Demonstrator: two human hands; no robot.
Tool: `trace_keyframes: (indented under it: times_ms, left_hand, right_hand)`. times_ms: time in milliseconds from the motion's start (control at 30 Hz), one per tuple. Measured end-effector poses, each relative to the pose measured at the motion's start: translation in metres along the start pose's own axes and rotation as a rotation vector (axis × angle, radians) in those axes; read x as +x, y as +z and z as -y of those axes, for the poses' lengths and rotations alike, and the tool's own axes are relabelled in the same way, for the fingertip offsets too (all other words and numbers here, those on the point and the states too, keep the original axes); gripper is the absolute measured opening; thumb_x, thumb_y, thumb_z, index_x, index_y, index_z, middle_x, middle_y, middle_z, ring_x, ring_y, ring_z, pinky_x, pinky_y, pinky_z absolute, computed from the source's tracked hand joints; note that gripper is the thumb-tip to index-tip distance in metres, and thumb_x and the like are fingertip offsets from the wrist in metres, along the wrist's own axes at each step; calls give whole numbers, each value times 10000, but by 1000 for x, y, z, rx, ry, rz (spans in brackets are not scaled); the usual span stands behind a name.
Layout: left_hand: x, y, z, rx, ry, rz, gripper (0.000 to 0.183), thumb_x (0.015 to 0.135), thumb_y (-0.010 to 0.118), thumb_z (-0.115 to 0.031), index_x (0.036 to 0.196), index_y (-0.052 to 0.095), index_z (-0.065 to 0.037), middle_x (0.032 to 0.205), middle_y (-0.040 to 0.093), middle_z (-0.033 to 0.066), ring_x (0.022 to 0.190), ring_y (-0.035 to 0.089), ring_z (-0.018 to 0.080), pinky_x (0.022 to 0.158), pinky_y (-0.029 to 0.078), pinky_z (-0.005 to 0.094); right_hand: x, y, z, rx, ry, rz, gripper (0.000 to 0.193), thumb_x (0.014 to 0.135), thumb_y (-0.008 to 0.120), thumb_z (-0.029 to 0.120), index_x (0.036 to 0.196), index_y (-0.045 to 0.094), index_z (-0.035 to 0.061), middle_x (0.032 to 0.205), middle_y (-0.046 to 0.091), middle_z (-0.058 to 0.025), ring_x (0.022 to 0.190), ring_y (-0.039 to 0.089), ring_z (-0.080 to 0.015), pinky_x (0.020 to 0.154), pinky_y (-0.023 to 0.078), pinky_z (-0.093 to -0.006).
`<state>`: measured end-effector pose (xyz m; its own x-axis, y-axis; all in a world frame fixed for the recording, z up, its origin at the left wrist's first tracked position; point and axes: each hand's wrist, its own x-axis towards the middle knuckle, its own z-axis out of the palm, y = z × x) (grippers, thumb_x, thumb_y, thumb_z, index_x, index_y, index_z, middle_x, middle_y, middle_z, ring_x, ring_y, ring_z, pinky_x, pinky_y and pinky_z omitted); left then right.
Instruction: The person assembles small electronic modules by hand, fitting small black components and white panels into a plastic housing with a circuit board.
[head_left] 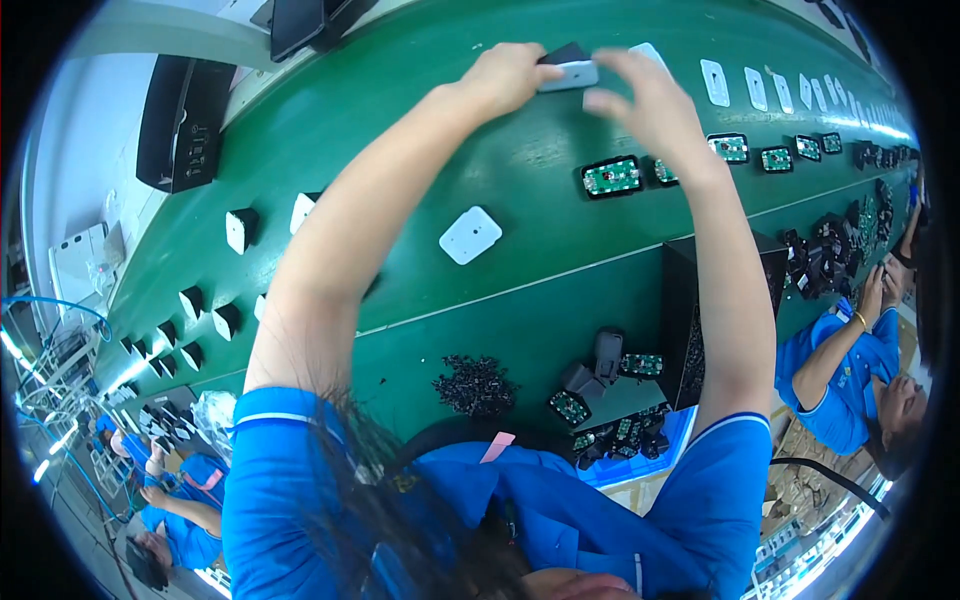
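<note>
Both my arms reach far across the green conveyor belt [520, 290]. My left hand [505, 75] grips a small housing [568, 70] made of a black part and a white cover. My right hand [648, 100] meets it from the right, with thumb and fingertips at the white cover's end. The housing is held just above the belt's far side. Below my right hand, an open black housing with a green circuit board [612, 177] lies on the belt. A loose white square cover [470, 235] lies nearer to me.
More open housings with boards [730, 148] and white covers [715, 82] run along the belt to the right. Black cube parts [240, 228] line the left. A pile of small black pieces [475, 385], a black box [690, 320] and a blue tray [620, 435] sit near me. Co-workers in blue sit at right [850, 370] and lower left [175, 505].
</note>
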<state>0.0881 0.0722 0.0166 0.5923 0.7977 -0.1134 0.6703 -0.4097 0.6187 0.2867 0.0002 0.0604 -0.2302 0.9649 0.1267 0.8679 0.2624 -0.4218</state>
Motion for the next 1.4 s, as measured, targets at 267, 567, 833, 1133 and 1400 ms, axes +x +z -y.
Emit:
trace_keyframes:
  times_ms: [267,567,833,1133,1400]
  left_hand:
    - [-12,-36,22,-443,-417,437,388,977,491,-323,1102,536,42,808,683,130,594,648,175,543,538,292]
    - [29,-9,-53,333,77,-228,227,922,518,-278,1043,566,-92,883,647,171,824,656,349,672,524,484]
    - [72,80,-102,454,7,-34,292,885,582,-379,1152,601,-263,1195,474,175,1056,513,339,761,513,398]
    - [50,89,-76,565,205,-257,224,818,574,-157,1036,592,-106,1146,496,163,1033,477,303,832,453,387]
    - [35,84,-68,557,178,-335,256,771,586,-103,1011,604,-18,1032,523,113,997,491,257,869,465,314]
  right_hand:
    - [-87,8,32,-250,-40,311,435,777,537,-15,1206,546,55,1044,473,-138,1025,505,-292,827,490,-382]
    - [-76,-27,10,833,544,-137,395,911,608,190,1267,508,54,884,599,-48,717,590,-102,640,476,-244]
    - [-26,-62,-60,1218,806,-346,374,988,331,155,1325,488,110,1096,626,-82,860,660,-201,736,479,-282]
    - [22,-13,-91,1084,910,-91,390,991,458,399,1245,535,113,1086,612,-76,837,647,-196,698,547,-329]
    - [27,-10,-127,331,697,-198,382,882,599,387,1084,667,70,968,693,-156,861,668,-249,740,522,-354]
